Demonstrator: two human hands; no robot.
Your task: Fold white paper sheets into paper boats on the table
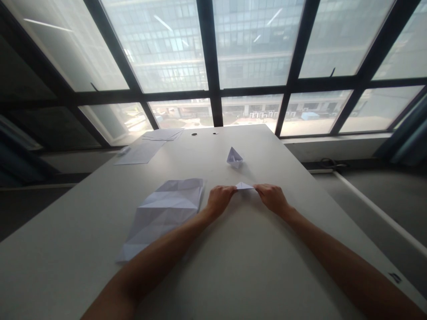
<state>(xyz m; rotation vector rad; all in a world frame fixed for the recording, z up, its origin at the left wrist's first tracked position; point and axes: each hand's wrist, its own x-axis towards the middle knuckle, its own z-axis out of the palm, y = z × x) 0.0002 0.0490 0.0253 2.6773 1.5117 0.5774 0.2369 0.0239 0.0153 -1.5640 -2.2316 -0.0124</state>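
Note:
A small folded piece of white paper point(244, 186) with a peaked top is stretched between my two hands, just above the table. My left hand point(220, 198) pinches its left corner, and my right hand point(271, 198) pinches its right corner. Beyond them stands a folded paper boat point(235, 158) with a pointed middle. To the left of my left hand lies a creased, unfolded sheet of paper point(168, 209), partly covered by my left forearm. My fingertips are small in view, and the paper's ends are hidden inside them.
The white table point(253, 275) reaches forward to the windows point(251, 44). Flat sheets of paper point(140, 151) lie at its far left, beside a small clear object point(124, 150). Two round holes are near the far edge. A small dark item point(395, 278) is at the right edge.

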